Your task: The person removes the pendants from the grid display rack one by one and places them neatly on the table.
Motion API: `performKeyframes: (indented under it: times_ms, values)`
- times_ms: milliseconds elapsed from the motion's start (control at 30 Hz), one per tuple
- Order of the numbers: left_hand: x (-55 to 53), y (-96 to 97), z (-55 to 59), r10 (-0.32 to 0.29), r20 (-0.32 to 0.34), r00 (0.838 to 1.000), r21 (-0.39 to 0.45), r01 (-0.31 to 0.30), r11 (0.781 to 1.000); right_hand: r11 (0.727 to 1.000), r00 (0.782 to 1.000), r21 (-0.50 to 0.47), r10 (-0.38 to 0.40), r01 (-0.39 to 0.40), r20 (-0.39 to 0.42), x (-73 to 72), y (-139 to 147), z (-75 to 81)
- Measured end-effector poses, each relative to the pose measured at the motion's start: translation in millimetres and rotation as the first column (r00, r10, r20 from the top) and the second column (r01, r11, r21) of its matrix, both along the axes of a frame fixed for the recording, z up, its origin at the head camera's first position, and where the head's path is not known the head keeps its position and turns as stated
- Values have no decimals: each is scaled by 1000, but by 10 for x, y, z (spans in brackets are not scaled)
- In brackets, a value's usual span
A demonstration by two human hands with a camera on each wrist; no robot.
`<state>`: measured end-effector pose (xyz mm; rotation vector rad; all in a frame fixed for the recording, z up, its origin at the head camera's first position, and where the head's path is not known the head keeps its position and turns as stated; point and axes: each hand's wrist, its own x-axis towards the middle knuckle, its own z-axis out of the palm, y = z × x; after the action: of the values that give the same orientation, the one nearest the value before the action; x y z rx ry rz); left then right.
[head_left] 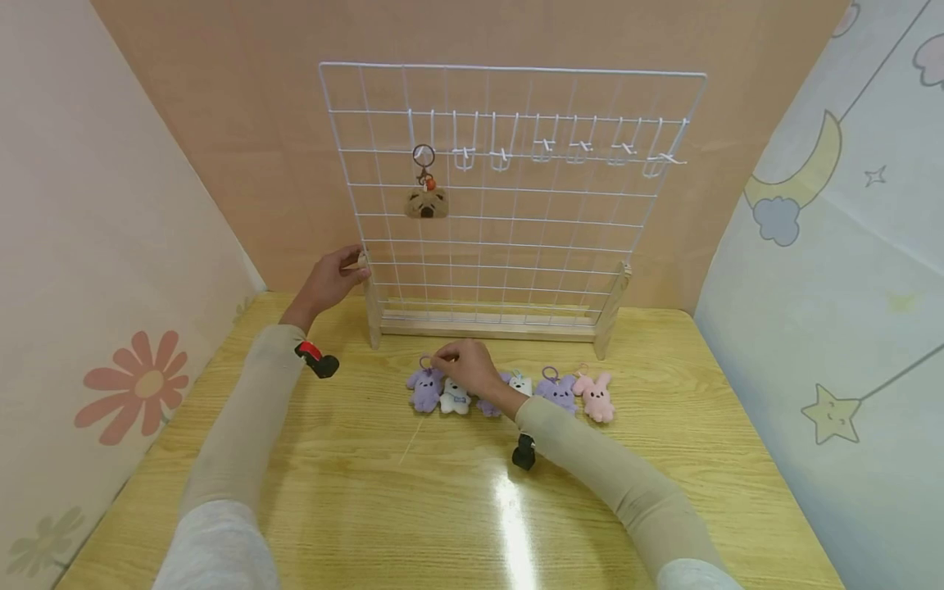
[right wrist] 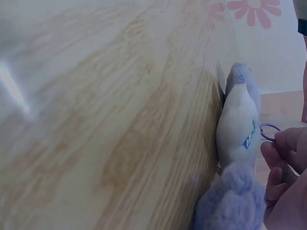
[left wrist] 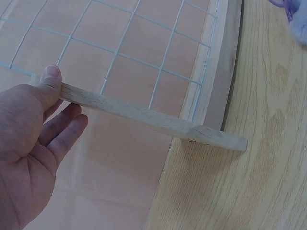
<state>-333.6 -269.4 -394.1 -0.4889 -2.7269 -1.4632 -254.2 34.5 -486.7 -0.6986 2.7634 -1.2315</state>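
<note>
My left hand [head_left: 329, 281] pinches the top of the left wooden post [left wrist: 144, 115] of the grid stand, thumb on one side and fingers on the other. Lower down, my right hand [head_left: 472, 369] pinches a purple key ring [right wrist: 270, 125] between thumb and fingertips. This ring sits above the leftmost purple plush keychain [head_left: 425, 390], which lies on the table. Beside it is a white plush keychain [head_left: 455, 399] with a small blue mark, partly beneath the right hand. Another purple plush [right wrist: 230, 201] appears close in the right wrist view.
A white wire grid [head_left: 509, 197] stands at the back, with several white hooks [head_left: 503, 156] across it. From the leftmost hook hangs a brown bear-head keychain [head_left: 426, 202]. Further right lie a white plush [head_left: 520, 383], a purple plush [head_left: 557, 395] and a pink plush [head_left: 598, 399].
</note>
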Motion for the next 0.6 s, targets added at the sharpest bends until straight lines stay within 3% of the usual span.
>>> performKeyframes:
  times_ms: [267,600]
  values:
    - [-16,-9,-23,7,9,1000,8,-7,1000,999,1000,50,15,-16,10,-31,-11,-21]
    - [-14,-7,-4,5,7,1000,6,-5,1000,997,997,31,74,-73,-6,-107,5,-29]
